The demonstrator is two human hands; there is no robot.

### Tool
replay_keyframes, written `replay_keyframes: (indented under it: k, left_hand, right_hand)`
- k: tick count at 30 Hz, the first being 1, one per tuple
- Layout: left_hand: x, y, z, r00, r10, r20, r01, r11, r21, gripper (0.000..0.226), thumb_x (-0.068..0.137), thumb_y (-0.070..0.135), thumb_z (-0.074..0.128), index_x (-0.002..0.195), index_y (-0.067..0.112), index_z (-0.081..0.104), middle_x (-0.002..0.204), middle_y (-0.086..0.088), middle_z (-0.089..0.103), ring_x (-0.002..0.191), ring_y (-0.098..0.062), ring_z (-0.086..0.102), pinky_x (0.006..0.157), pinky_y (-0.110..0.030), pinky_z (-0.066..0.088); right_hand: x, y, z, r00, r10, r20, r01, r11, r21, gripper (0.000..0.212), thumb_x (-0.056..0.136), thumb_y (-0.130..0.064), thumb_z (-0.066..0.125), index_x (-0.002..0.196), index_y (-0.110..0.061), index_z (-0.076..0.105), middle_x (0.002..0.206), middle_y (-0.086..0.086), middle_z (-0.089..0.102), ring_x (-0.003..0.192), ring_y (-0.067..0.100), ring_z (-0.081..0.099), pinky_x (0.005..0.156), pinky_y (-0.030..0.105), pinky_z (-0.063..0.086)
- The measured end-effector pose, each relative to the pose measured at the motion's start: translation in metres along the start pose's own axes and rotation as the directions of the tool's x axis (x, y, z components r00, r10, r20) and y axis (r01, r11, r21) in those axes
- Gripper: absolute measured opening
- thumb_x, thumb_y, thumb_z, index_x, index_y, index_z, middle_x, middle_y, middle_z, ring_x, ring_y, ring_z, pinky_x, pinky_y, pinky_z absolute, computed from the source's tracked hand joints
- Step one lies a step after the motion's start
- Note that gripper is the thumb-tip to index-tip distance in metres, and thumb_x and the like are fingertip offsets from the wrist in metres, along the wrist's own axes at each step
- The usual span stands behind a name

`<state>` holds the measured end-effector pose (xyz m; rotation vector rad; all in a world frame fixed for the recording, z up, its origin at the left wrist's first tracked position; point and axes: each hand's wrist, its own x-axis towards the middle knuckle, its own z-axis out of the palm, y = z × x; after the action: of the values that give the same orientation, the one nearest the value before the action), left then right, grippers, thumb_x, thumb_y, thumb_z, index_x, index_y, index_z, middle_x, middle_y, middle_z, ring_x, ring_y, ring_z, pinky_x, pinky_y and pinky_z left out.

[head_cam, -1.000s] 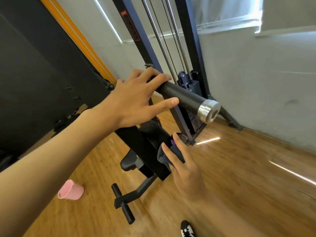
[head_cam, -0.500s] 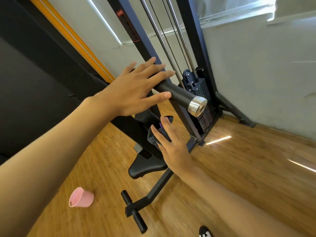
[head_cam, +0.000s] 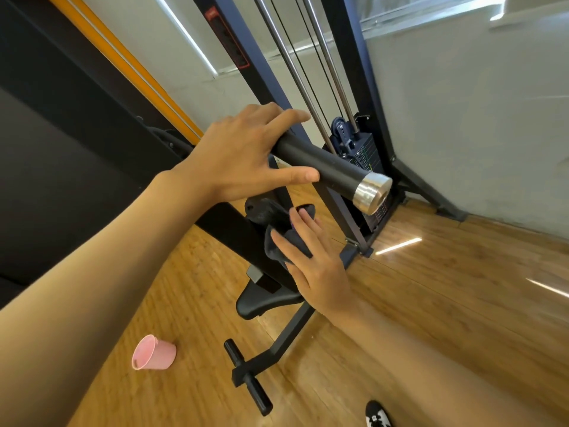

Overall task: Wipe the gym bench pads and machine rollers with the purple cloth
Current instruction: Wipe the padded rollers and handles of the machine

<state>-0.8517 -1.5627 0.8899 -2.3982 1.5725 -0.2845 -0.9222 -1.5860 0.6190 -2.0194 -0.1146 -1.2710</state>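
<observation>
A black machine roller (head_cam: 326,167) with a silver end cap sticks out toward me at mid-frame. My left hand (head_cam: 240,155) grips it near its inner end, fingers curled over the top and thumb lying along the underside. Below it, my right hand (head_cam: 320,272) holds the dark purple cloth (head_cam: 277,248) bunched between thumb and fingers. It presses the cloth against a black pad (head_cam: 261,212) on the slanted black frame. Most of the cloth is hidden under my hand.
A black seat (head_cam: 261,303) and a foot bar (head_cam: 246,374) sit below on the wooden floor. A pink cup (head_cam: 154,352) lies tipped at lower left. The weight stack (head_cam: 363,152), guide rods and blue uprights stand behind, near the grey wall. My shoe (head_cam: 377,416) shows at the bottom.
My left fingers, laid straight over the roller half a second ago, now curl around it again. My right hand stays on the pad with the cloth, shifted only slightly.
</observation>
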Motion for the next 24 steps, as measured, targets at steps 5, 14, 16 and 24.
replay_keyframes:
  k: [5,14,16,24]
  left_hand:
    - [-0.009,0.014,0.001,0.998,-0.005,-0.065,0.008,0.999,0.053,0.104,0.081,0.095,0.016,0.152,0.024,0.045,0.123,-0.004,0.058,0.106,-0.02,0.054,0.064,-0.028,0.033]
    - [-0.021,0.038,-0.004,0.996,-0.001,-0.088,-0.003,0.999,-0.042,0.106,0.08,0.097,0.013,0.147,0.022,0.047,0.123,-0.003,0.056,0.1,-0.013,0.046,0.077,-0.034,0.034]
    - [-0.024,0.045,-0.006,0.996,-0.003,-0.085,-0.002,0.998,-0.056,0.106,0.079,0.097,0.013,0.147,0.023,0.047,0.121,-0.001,0.054,0.099,-0.012,0.044,0.077,-0.034,0.034]
    - [-0.035,0.065,-0.014,0.999,-0.017,-0.049,0.011,0.993,-0.117,0.104,0.079,0.097,0.011,0.15,0.029,0.043,0.127,0.001,0.053,0.104,-0.008,0.038,0.087,-0.036,0.033]
  right_hand:
    - [-0.01,-0.013,-0.011,0.997,0.076,-0.013,-0.074,0.993,0.093,0.041,0.106,-0.018,0.051,0.147,-0.013,0.053,0.158,0.018,0.04,0.151,0.036,0.032,0.122,0.045,0.035]
    - [-0.058,-0.018,-0.033,0.995,0.055,-0.088,-0.052,0.998,0.044,0.047,0.105,-0.003,0.051,0.15,-0.015,0.045,0.155,0.019,0.039,0.148,0.039,0.037,0.111,0.054,0.046]
    - [-0.049,-0.039,-0.032,0.959,0.214,-0.184,-0.194,0.974,0.117,0.045,0.104,0.0,0.05,0.147,-0.01,0.049,0.152,0.018,0.045,0.146,0.037,0.041,0.112,0.053,0.046]
    - [-0.102,-0.026,-0.059,0.987,0.123,-0.105,-0.117,0.991,0.064,0.053,0.108,-0.009,0.048,0.158,-0.022,0.035,0.157,0.015,0.037,0.146,0.035,0.042,0.103,0.049,0.053]
